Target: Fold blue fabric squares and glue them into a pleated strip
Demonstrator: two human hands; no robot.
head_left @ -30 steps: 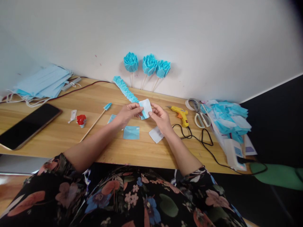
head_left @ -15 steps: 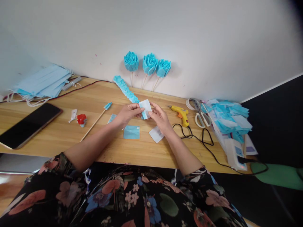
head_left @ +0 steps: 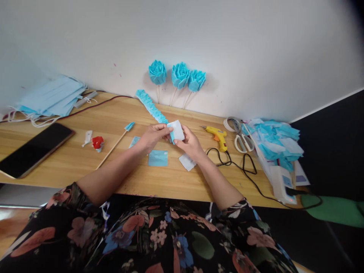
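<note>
My left hand [head_left: 153,135] and my right hand [head_left: 190,143] both pinch a small white-and-blue fabric piece [head_left: 176,131] above the wooden table [head_left: 71,159]. The piece joins the near end of a long pleated blue strip [head_left: 149,106] that runs back toward the wall. Below my hands lie a flat blue square [head_left: 158,158] and a white square [head_left: 187,162]. Another blue square [head_left: 134,141] peeks out under my left wrist.
Three blue fabric roses [head_left: 176,77] on sticks lean on the wall. A yellow glue gun [head_left: 216,134] with black cord, scissors [head_left: 241,142] and a heap of blue scraps [head_left: 273,142] lie right. A stick with a blue tip [head_left: 115,145], a red object [head_left: 98,143], a phone [head_left: 32,149] and masks [head_left: 51,100] lie left.
My right thumb has slid onto the front of the fabric piece, and the piece has turned slightly; both hands stay in the same place.
</note>
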